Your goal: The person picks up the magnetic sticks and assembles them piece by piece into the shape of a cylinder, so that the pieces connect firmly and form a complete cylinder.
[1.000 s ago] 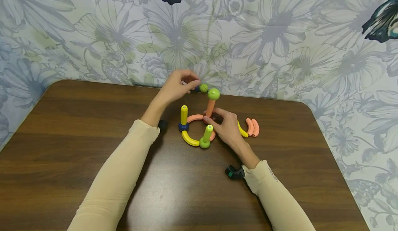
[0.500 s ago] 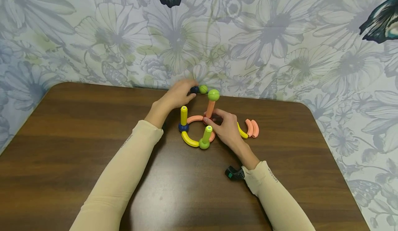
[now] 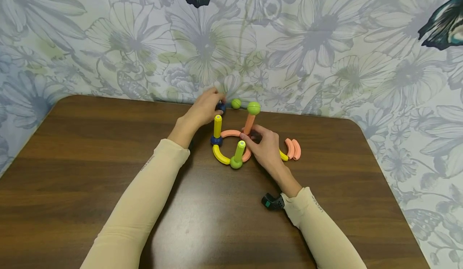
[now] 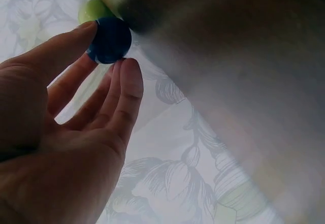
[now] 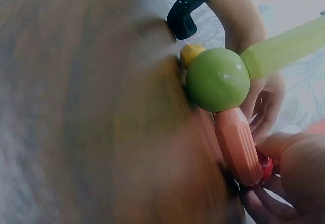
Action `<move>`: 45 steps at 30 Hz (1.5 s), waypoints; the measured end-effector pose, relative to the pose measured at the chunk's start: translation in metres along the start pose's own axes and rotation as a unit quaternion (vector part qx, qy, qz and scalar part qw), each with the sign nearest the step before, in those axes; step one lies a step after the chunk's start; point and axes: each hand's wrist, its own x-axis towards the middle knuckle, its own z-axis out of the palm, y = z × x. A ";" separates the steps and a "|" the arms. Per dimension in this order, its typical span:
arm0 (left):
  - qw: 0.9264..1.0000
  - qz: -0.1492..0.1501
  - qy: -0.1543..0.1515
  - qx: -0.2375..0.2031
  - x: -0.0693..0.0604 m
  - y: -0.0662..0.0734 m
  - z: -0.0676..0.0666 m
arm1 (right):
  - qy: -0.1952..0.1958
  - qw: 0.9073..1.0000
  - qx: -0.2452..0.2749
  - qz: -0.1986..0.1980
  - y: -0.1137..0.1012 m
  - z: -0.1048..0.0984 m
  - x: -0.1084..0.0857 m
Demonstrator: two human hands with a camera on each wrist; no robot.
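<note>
At the table's back edge my left hand point(image 3: 202, 110) pinches a dark blue ball point(image 4: 109, 40) between thumb and fingers. A ring of magnetic building pieces lies in front: orange curved bars point(image 3: 230, 133) and a yellow curved bar point(image 3: 220, 156), joined by balls. A yellow rod point(image 3: 218, 126) stands on a blue ball point(image 3: 216, 140), and a light green rod point(image 3: 239, 150) on a green ball point(image 3: 236, 163). My right hand point(image 3: 265, 148) grips the ring at a red ball point(image 5: 266, 167), mostly hidden by fingers. Above it rises an orange rod point(image 3: 249, 123) topped by a green ball point(image 3: 254, 107).
A loose green ball point(image 3: 236, 103) sits at the back edge by the patterned wall covering. Right of my right hand lie two orange curved bars point(image 3: 292, 149) and a partly hidden yellow curved bar point(image 3: 283, 155). The wooden table point(image 3: 90, 160) extends around.
My left hand has taken hold of the blue ball and drawn it left, away from the loose green ball. The ring has turned and shifted slightly toward the back under my right hand.
</note>
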 end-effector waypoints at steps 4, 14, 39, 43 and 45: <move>1.000 0.009 -0.004 -0.017 -0.001 -0.002 -0.001 | 0.020 1.000 -0.011 0.005 0.001 0.000 0.000; 0.999 0.003 0.005 -0.049 -0.005 -0.010 -0.001 | 0.055 0.997 -0.036 0.026 0.001 -0.003 0.001; 0.963 -0.018 0.165 -0.211 -0.029 -0.002 -0.039 | 0.076 0.995 -0.064 0.012 0.003 -0.003 0.001; 0.954 0.031 0.183 -0.237 -0.034 0.015 -0.056 | 0.081 0.994 -0.070 0.006 0.004 -0.003 0.002; 0.953 0.060 0.175 -0.240 -0.037 0.022 -0.062 | 0.081 0.994 -0.069 0.004 0.004 -0.003 0.002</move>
